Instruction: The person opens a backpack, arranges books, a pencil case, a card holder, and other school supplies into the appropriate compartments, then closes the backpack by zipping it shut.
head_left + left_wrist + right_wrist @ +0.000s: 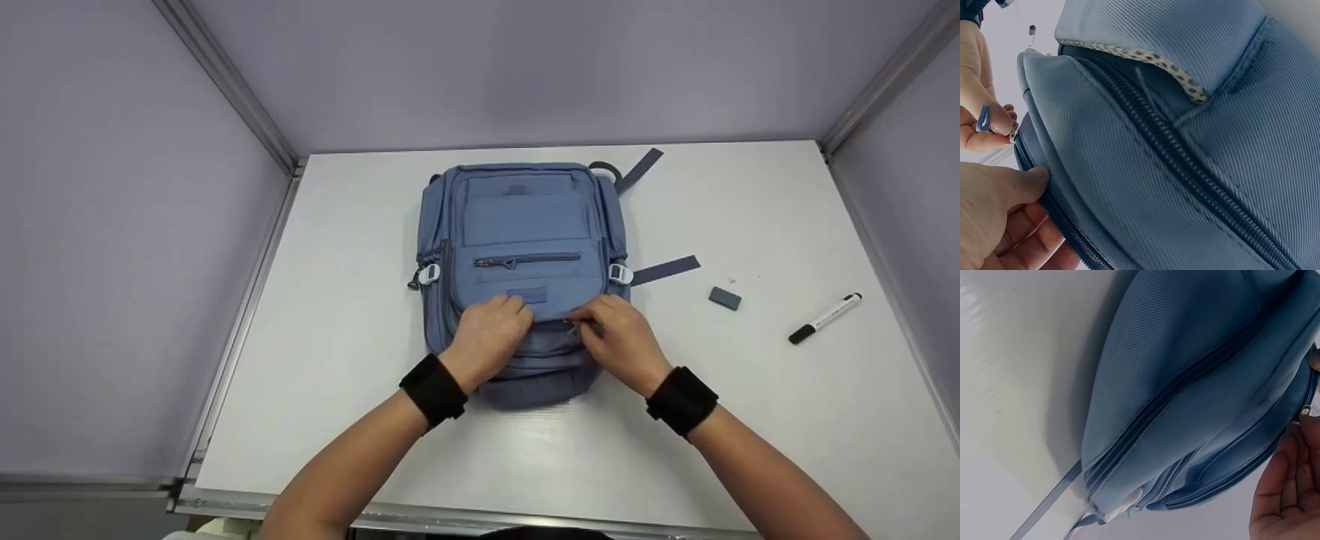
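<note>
A blue backpack lies on the table, its front pockets facing up. My left hand grips the edge of the front pocket near its lower end. In the left wrist view its thumb lies on the fabric beside the pocket's zipper, with the fingers curled beneath. On the other side, my right hand pinches the zipper slider. A blue pull tab sticks out by the right thumb. Black bands circle both wrists.
Two loose straps reach right from the backpack, an upper strap and a lower strap. Right of them lie a small grey-green block and a white marker with black cap. Panels wall the white table at the back and sides.
</note>
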`<control>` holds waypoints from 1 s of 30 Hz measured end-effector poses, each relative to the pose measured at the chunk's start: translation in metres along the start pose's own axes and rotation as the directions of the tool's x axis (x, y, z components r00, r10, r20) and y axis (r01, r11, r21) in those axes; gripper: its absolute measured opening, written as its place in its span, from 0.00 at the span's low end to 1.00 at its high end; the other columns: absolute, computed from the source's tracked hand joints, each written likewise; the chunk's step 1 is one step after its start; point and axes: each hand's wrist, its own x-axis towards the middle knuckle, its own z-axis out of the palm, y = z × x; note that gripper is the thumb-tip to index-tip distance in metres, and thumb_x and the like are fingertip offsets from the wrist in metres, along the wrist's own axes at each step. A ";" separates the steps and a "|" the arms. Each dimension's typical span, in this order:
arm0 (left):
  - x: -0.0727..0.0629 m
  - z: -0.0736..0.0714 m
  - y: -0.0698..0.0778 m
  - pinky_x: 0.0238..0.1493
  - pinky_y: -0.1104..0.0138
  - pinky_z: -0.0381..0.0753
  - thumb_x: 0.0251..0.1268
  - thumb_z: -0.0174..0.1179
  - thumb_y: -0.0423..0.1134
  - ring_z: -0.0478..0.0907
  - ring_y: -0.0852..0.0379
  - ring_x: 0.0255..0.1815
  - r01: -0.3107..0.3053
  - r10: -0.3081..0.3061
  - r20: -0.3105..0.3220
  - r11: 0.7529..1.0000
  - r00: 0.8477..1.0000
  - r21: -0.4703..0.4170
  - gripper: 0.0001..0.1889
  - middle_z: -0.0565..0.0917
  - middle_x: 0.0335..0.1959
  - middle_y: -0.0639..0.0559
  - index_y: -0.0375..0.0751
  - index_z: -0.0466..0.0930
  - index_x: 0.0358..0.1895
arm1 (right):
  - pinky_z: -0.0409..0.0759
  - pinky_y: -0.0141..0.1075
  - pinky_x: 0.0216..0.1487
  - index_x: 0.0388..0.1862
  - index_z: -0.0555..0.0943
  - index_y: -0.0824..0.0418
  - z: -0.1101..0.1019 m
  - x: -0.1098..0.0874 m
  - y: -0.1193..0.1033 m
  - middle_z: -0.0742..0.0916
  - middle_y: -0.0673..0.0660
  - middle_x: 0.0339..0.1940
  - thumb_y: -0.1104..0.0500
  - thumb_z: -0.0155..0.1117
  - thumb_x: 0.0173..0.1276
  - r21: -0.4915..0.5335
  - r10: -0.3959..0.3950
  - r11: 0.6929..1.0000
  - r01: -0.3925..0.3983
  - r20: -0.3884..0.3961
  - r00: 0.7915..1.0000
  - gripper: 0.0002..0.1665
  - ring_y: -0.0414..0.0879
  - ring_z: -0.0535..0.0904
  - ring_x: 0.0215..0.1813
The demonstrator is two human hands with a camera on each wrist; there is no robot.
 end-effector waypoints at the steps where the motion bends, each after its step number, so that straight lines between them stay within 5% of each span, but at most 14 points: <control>1: 0.000 -0.001 0.000 0.18 0.62 0.77 0.65 0.63 0.29 0.79 0.53 0.30 0.006 -0.006 0.007 1.000 1.000 -0.003 0.06 0.80 0.30 0.52 0.45 0.81 0.33 | 0.80 0.41 0.44 0.41 0.86 0.60 -0.001 -0.001 0.002 0.86 0.53 0.37 0.74 0.69 0.62 -0.002 0.007 1.000 -0.007 -0.001 1.000 0.13 0.47 0.81 0.42; 8: 0.000 -0.003 -0.001 0.18 0.61 0.78 0.66 0.64 0.30 0.79 0.53 0.32 0.033 -0.032 0.053 0.999 0.998 -0.023 0.05 0.80 0.31 0.52 0.46 0.81 0.36 | 0.79 0.42 0.44 0.41 0.86 0.61 -0.009 -0.004 0.011 0.86 0.54 0.38 0.75 0.68 0.62 -0.005 0.046 0.999 -0.046 -0.007 0.999 0.13 0.49 0.81 0.42; 30: 0.002 -0.003 0.000 0.17 0.62 0.78 0.68 0.62 0.30 0.79 0.53 0.30 0.018 -0.017 0.026 1.000 1.000 -0.026 0.05 0.79 0.31 0.52 0.46 0.81 0.35 | 0.77 0.42 0.42 0.40 0.86 0.63 -0.021 -0.005 0.039 0.86 0.55 0.37 0.75 0.67 0.64 -0.002 0.170 0.985 -0.170 -0.029 0.985 0.10 0.48 0.80 0.41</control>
